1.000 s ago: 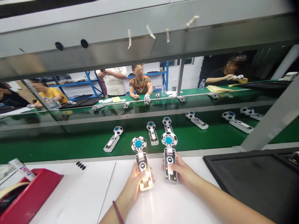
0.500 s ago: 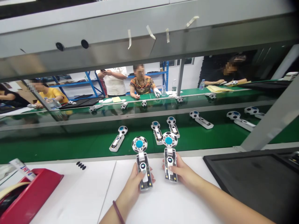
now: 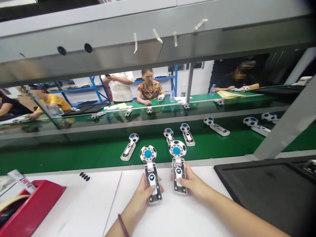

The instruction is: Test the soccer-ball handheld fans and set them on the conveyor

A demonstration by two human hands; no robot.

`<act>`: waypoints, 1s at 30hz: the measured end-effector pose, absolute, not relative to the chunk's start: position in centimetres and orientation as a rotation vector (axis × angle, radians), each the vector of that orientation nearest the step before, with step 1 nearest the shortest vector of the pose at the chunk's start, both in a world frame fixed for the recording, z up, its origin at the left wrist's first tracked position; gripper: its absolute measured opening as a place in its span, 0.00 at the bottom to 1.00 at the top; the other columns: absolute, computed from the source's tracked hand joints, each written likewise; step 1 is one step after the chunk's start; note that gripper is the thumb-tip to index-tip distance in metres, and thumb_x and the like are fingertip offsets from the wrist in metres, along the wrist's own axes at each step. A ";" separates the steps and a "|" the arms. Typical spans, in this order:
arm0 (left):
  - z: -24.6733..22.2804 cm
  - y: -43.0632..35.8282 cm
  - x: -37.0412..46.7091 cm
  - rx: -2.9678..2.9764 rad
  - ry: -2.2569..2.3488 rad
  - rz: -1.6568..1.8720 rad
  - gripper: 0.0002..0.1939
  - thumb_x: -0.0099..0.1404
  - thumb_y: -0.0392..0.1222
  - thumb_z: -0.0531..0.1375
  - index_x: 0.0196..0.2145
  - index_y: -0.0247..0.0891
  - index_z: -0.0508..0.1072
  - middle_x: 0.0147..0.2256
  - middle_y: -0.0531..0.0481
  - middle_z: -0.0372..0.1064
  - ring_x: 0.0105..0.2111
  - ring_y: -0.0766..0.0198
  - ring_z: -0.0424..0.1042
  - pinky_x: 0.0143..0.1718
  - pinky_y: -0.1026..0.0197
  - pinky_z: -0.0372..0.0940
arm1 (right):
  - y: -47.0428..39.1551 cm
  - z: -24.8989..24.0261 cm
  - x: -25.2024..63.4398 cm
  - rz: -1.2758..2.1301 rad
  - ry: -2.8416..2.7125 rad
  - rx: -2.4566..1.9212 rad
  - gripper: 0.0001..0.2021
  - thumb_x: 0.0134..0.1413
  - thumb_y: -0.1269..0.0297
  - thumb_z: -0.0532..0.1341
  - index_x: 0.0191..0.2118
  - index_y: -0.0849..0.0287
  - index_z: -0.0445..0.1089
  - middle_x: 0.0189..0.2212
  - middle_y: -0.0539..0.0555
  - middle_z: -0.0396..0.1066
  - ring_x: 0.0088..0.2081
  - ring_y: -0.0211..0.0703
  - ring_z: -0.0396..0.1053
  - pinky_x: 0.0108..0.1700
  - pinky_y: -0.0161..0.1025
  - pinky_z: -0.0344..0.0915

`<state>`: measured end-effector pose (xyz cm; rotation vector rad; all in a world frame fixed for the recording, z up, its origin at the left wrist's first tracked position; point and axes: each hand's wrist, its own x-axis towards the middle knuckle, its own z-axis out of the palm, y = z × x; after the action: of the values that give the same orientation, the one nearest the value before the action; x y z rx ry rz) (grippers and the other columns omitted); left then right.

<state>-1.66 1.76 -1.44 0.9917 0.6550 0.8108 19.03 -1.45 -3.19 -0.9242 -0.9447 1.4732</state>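
Note:
My left hand (image 3: 145, 191) is closed around the handle of a handheld fan (image 3: 148, 154) with a soccer-ball-patterned round head and a blue centre. Its thumb lies on the white strip under a small round lit display. A matching handheld fan (image 3: 177, 148) is in my right hand (image 3: 189, 179), whose thumb presses on the handle below the display. Both fans are held upright side by side above the white work surface (image 3: 86, 204), their fronts facing me. Behind the right one, a similar fan (image 3: 168, 133) on the green belt is partly covered.
Several more fans lie on the green conveyor belt (image 3: 103, 148). A red tape dispenser (image 3: 37, 210) stands at left, near several black dots (image 3: 85, 176). A black tray (image 3: 261, 191) is at right. A metal post (image 3: 283, 144) slants up beside it. Co-workers sit across the belt.
Fans on the near belt have shifted right; those on the far belt have shifted slightly left. Both hands keep their fans in nearly the same place. A co-worker opposite has moved a hand.

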 end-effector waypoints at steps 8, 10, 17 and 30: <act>-1.4 1.7 -1.5 0.980 0.691 0.809 0.22 0.50 0.47 0.64 0.40 0.38 0.63 0.35 0.46 0.67 0.34 0.60 0.68 0.41 0.52 0.62 | -1.6 -2.5 18.9 1.465 -0.948 -0.924 0.33 0.39 0.62 0.66 0.49 0.52 0.46 0.38 0.52 0.64 0.40 0.42 0.65 0.44 0.44 0.59; -1.3 1.7 -1.5 0.962 0.689 0.818 0.22 0.49 0.47 0.65 0.39 0.38 0.63 0.35 0.46 0.67 0.33 0.60 0.68 0.41 0.52 0.63 | -1.7 -2.4 18.8 1.470 -0.934 -0.929 0.34 0.39 0.63 0.66 0.49 0.52 0.45 0.38 0.52 0.63 0.40 0.42 0.66 0.44 0.43 0.60; -1.1 1.7 -1.6 0.958 0.685 0.819 0.21 0.50 0.46 0.64 0.40 0.39 0.63 0.39 0.45 0.65 0.33 0.60 0.68 0.38 0.52 0.64 | -1.9 -2.6 19.0 1.488 -0.956 -0.909 0.31 0.42 0.64 0.65 0.49 0.51 0.46 0.39 0.52 0.63 0.42 0.43 0.66 0.43 0.44 0.61; 0.5 0.7 -1.8 1.098 0.660 0.924 0.25 0.50 0.48 0.65 0.43 0.41 0.61 0.40 0.45 0.63 0.35 0.58 0.68 0.34 0.57 0.64 | -4.2 1.0 18.5 1.518 -1.108 -0.843 0.27 0.44 0.60 0.64 0.49 0.51 0.51 0.45 0.56 0.61 0.45 0.47 0.65 0.43 0.47 0.62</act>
<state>-1.82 0.74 0.52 1.0982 0.6601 0.9243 18.45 -4.19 1.02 -0.8429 -1.1082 1.5178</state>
